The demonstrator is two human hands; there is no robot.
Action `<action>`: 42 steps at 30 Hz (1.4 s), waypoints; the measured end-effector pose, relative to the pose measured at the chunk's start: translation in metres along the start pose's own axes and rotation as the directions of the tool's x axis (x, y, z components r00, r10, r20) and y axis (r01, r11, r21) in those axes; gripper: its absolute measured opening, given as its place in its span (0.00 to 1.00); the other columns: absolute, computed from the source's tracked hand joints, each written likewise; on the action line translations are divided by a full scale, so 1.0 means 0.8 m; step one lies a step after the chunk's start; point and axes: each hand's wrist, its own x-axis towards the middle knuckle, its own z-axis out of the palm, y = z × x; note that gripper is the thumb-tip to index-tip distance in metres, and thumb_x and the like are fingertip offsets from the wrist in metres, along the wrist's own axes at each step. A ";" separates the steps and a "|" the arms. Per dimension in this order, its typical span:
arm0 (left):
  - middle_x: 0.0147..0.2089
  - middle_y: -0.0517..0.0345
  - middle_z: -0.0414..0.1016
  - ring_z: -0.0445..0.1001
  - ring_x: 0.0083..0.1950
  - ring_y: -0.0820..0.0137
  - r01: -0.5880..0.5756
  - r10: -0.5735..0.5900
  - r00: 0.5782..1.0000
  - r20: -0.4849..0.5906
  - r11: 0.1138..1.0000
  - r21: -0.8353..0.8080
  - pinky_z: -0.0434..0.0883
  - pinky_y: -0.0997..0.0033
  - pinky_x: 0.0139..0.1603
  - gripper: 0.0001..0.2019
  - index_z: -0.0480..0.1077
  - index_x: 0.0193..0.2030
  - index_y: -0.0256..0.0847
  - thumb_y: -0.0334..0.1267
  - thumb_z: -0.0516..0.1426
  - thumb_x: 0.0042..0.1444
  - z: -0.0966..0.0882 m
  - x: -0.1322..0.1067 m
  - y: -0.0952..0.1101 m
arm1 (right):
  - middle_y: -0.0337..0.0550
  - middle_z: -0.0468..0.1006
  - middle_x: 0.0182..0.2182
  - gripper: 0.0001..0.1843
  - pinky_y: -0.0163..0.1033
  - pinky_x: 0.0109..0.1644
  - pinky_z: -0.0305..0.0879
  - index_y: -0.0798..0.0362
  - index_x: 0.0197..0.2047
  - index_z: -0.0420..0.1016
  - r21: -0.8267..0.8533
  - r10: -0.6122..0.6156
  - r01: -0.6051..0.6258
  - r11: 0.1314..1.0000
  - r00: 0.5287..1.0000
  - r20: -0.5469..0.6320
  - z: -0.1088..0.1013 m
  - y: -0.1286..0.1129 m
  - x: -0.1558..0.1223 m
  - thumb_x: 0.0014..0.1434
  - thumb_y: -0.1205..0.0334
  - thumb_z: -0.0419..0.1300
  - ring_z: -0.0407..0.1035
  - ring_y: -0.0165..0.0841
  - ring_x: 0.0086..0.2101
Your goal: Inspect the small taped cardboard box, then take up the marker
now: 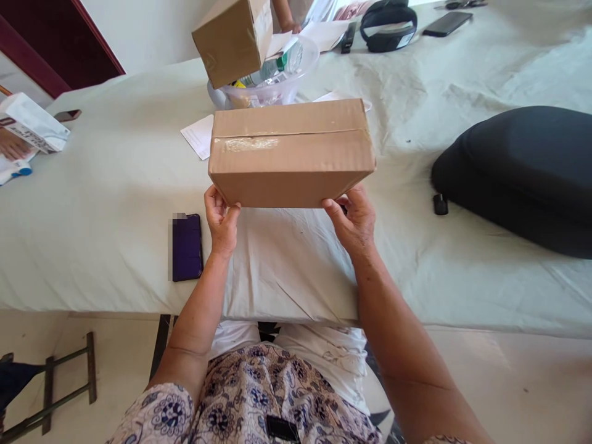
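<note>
A closed brown cardboard box (pixel 296 154) is held up over the cloth-covered table, tilted so that its seamed, partly taped side shows. My left hand (pixel 222 222) grips the lower left corner, thumb on the near face and fingers curled behind. At the lower right corner, my right hand (pixel 352 221) holds it the same way. Both sets of fingertips are partly hidden by the box. A dark purple phone case (pixel 187 248) lies on the cloth to the left of my left forearm.
Behind the box stands a clear plastic basin (pixel 277 94) with bottles, beside another cardboard box (pixel 234 46). A large black case (pixel 518 179) lies at right. A headset (pixel 388 26) and phone (pixel 447 24) are at the back. Another person's hand (pixel 15 145) is by a white box (pixel 34 123).
</note>
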 end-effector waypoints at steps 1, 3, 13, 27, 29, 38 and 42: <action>0.49 0.57 0.73 0.74 0.49 0.67 -0.005 0.005 1.000 0.014 1.000 0.017 0.72 0.64 0.55 0.37 0.64 0.58 0.50 0.64 0.68 0.46 0.000 0.000 -0.001 | 0.46 0.76 0.51 0.25 0.48 0.48 0.77 0.44 0.48 0.77 -0.005 -0.004 0.004 1.000 1.000 -0.026 0.001 0.002 0.000 0.59 0.35 0.64 0.71 0.43 0.51; 0.53 0.55 0.72 0.74 0.53 0.66 -0.014 0.012 0.999 0.049 0.999 0.046 0.72 0.63 0.58 0.41 0.60 0.64 0.53 0.64 0.67 0.48 0.000 -0.001 -0.002 | 0.43 0.76 0.45 0.23 0.45 0.43 0.76 0.44 0.47 0.76 0.008 -0.008 0.008 1.000 0.998 -0.058 0.002 0.006 -0.001 0.59 0.36 0.66 0.72 0.38 0.43; 0.50 0.52 0.70 0.73 0.54 0.63 -0.059 0.061 0.998 -0.033 0.996 0.070 0.71 0.62 0.60 0.36 0.63 0.53 0.45 0.70 0.63 0.48 0.002 -0.003 0.014 | 0.47 0.76 0.46 0.39 0.54 0.53 0.74 0.46 0.53 0.71 0.058 -0.005 0.001 0.998 0.997 0.074 0.007 0.004 -0.011 0.54 0.23 0.59 0.74 0.45 0.47; 0.53 0.53 0.71 0.72 0.57 0.63 -0.106 0.115 0.992 -0.045 0.981 0.160 0.70 0.62 0.63 0.31 0.66 0.56 0.45 0.67 0.57 0.57 0.002 -0.005 0.019 | 0.48 0.76 0.45 0.37 0.59 0.55 0.74 0.44 0.57 0.69 0.001 0.078 -0.078 0.997 0.997 -0.026 0.011 -0.018 -0.018 0.59 0.23 0.52 0.73 0.50 0.52; 0.57 0.51 0.71 0.72 0.61 0.61 -0.107 0.123 0.990 -0.064 0.972 0.207 0.69 0.60 0.67 0.32 0.65 0.58 0.45 0.67 0.55 0.58 0.002 -0.005 0.021 | 0.48 0.76 0.46 0.37 0.60 0.56 0.74 0.44 0.58 0.68 0.021 0.076 -0.076 0.997 0.997 0.010 0.013 -0.022 -0.018 0.59 0.24 0.55 0.73 0.50 0.52; 0.74 0.44 0.55 0.56 0.78 0.53 -0.150 0.161 0.987 -0.021 0.955 0.257 0.55 0.54 0.79 0.52 0.54 0.71 0.47 0.65 0.68 0.45 0.012 -0.015 0.027 | 0.50 0.74 0.53 0.34 0.61 0.59 0.72 0.43 0.60 0.67 0.057 0.057 -0.059 0.997 0.998 0.036 0.020 -0.025 -0.022 0.61 0.29 0.57 0.69 0.50 0.58; 0.74 0.42 0.54 0.53 0.78 0.52 -0.184 0.195 0.981 -0.008 0.937 0.297 0.51 0.51 0.81 0.55 0.53 0.71 0.46 0.64 0.71 0.40 0.017 -0.021 0.029 | 0.49 0.74 0.54 0.31 0.61 0.58 0.74 0.43 0.59 0.68 -0.004 0.062 -0.062 0.998 0.998 -0.024 0.023 -0.033 -0.027 0.62 0.33 0.59 0.69 0.51 0.58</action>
